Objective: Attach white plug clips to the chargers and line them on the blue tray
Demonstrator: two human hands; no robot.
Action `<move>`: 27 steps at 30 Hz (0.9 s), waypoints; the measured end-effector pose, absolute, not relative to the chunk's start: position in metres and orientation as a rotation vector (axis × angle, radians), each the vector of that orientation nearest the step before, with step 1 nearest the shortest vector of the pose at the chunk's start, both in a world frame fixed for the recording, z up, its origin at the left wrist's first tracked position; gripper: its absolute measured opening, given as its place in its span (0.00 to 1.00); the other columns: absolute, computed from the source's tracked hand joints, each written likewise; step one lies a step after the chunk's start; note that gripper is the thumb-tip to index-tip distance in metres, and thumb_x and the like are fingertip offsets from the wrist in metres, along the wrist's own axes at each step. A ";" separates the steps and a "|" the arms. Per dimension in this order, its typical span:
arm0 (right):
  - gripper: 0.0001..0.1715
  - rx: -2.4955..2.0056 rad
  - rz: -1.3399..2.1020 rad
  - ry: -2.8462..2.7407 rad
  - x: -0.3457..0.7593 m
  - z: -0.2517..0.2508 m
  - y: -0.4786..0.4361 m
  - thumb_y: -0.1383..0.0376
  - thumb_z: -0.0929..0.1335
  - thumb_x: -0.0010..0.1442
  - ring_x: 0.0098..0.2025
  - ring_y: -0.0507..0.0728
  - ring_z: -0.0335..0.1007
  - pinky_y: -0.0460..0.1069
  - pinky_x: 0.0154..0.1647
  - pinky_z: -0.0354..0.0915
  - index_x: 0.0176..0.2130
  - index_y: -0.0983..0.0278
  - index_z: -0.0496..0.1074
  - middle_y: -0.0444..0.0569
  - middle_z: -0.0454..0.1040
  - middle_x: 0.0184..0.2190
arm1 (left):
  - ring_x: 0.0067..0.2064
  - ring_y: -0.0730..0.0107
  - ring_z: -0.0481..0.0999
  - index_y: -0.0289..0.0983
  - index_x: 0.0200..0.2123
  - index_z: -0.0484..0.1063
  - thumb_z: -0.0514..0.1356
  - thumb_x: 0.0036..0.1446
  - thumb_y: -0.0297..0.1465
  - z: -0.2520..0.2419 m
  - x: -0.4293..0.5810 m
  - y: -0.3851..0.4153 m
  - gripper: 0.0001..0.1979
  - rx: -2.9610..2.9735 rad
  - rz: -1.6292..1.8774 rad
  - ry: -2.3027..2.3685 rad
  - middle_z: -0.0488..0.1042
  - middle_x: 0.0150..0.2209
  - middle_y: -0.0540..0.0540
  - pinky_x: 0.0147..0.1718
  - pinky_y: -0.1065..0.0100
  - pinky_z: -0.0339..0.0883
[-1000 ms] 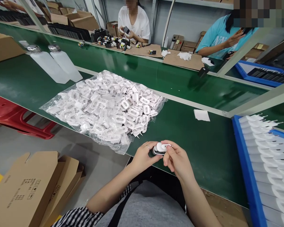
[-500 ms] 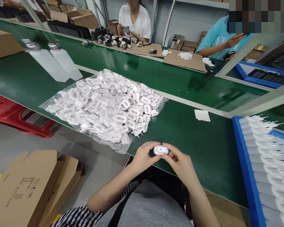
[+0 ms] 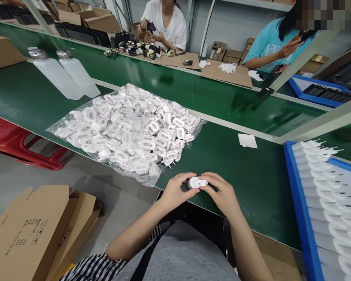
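Near the front edge of the green table, both hands hold one white plug adapter [image 3: 196, 182] with its two pins up. My left hand [image 3: 178, 191] pinches its left end between thumb and fingers. On the other end, my right hand [image 3: 220, 191] is closed, thumb and forefinger by the pins. Beyond my hands lies a clear plastic bag [image 3: 66, 124] full of white plug parts, several of them loose at its open right side [image 3: 163, 136]. To the right, a blue tray [image 3: 300, 210] holds rows of white plug adapters [image 3: 333, 203], pins pointing right.
Two white bottles with metal tops [image 3: 58, 78] stand at the back left. A white paper piece [image 3: 247, 141] lies on the green table [image 3: 236, 164]. Cardboard boxes [image 3: 23, 230] and a red stool [image 3: 23, 140] are at lower left. Two people sit across the far bench.
Both hands still grip the plug adapter, and the right fingers now cover more of its pin end. The view has shifted slightly. Across the bench, a person has raised a dark piece.
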State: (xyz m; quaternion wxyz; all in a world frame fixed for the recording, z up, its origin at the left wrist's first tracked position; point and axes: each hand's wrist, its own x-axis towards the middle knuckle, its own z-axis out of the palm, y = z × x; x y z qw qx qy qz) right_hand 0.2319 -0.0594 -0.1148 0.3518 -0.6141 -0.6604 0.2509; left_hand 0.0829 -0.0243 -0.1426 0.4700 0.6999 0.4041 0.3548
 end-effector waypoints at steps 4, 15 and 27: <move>0.14 -1.639 0.719 -1.739 0.234 -0.111 -0.060 0.63 0.63 0.51 0.40 0.55 0.63 0.48 0.41 0.61 0.40 0.58 0.67 0.44 0.68 0.38 | 0.38 0.71 0.68 0.36 0.37 0.66 0.58 0.44 0.30 -0.144 0.082 -0.025 0.14 1.795 0.936 0.988 0.70 0.37 0.48 0.36 0.70 0.64; 0.17 -1.817 0.758 -2.239 0.232 -0.077 -0.041 0.73 0.63 0.48 0.40 0.58 0.65 0.50 0.38 0.61 0.40 0.65 0.67 0.49 0.69 0.40 | 0.31 0.59 0.70 0.30 0.32 0.69 0.55 0.45 0.23 -0.076 0.096 -0.020 0.07 2.417 -0.009 1.283 0.70 0.29 0.40 0.25 0.65 0.63; 0.15 -1.933 0.781 -2.410 0.225 -0.064 -0.023 0.75 0.58 0.42 0.25 0.54 0.67 0.44 0.22 0.55 0.20 0.62 0.69 0.47 0.71 0.22 | 0.17 0.66 0.66 0.34 0.05 0.56 0.65 0.24 0.23 -0.105 0.123 0.008 0.16 2.441 0.018 1.138 0.58 0.08 0.49 0.15 0.73 0.55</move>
